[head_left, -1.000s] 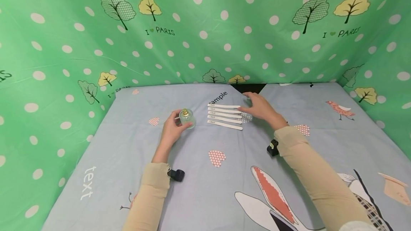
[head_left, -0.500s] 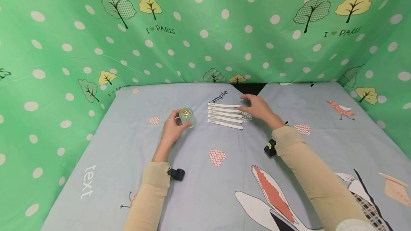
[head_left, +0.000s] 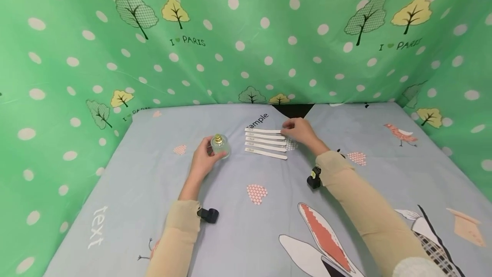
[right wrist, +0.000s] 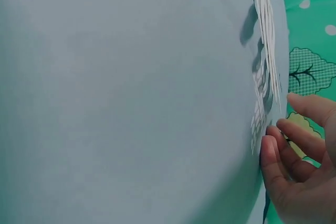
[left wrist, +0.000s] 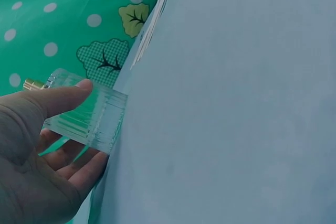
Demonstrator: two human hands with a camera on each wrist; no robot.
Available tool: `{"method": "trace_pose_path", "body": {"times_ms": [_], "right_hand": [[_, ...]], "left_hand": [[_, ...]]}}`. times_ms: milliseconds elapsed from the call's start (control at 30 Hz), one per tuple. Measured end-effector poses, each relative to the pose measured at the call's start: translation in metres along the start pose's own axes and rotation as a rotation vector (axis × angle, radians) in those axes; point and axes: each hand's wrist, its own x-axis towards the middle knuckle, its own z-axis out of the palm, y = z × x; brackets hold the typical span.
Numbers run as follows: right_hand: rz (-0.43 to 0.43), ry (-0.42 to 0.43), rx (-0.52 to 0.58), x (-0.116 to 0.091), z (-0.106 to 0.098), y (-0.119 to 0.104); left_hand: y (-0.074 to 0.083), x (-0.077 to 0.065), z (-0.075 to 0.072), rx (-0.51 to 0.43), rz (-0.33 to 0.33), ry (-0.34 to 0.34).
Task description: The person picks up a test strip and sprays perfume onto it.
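In the head view my left hand (head_left: 204,157) holds a clear glass perfume bottle (head_left: 221,148) with a gold sprayer neck, upright at the cloth. Thumb and fingers wrap its sides; the left wrist view shows the pale green glass bottle (left wrist: 86,111) between them. To its right, several narrow white paper strips (head_left: 265,139) lie in a fanned row, small print at their left ends. My right hand (head_left: 301,131) is at the right end of the farthest strip. In the right wrist view a gap shows between its thumb (right wrist: 310,107) and index finger, close to the strip tips (right wrist: 273,77).
A grey-blue printed cloth (head_left: 230,234) covers the table, with hearts, a rabbit and lettering. Green dotted curtain (head_left: 246,33) stands behind and at both sides. Each wrist carries a small black camera, such as the left one (head_left: 209,215).
My right hand has shifted slightly to the left at the farthest strip, and its fingers have drawn closer together. The left hand keeps its hold on the perfume bottle. The head view has tilted slightly.
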Motion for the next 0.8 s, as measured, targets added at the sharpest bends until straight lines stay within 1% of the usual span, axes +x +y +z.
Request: {"method": "trace_pose_path", "body": {"times_ms": [133,267,433,500,633,733,800], "right_hand": [[0.039,0.006,-0.023,0.002,0.004,-0.003],[0.048,0.010,-0.057,0.003,0.008,-0.007],[0.084,0.002,-0.055,0.003,0.014,-0.010],[0.093,0.001,-0.043,0.003,0.016,-0.010],[0.077,0.010,-0.009,0.003,0.016,-0.011],[0.078,0.019,0.049,0.004,0.012,-0.009],[0.093,0.028,0.101,0.004,0.006,-0.007]], "left_hand": [[-0.002,-0.001,0.000,-0.006,0.010,0.010],[-0.002,-0.002,0.000,-0.016,0.028,0.028],[-0.004,-0.005,-0.001,-0.005,0.021,0.048],[-0.005,-0.006,-0.002,0.000,0.021,0.049],[-0.004,-0.006,-0.004,-0.013,0.034,0.049],[-0.001,-0.005,-0.003,-0.028,0.047,0.052],[0.002,-0.003,-0.003,-0.036,0.059,0.051]]}}
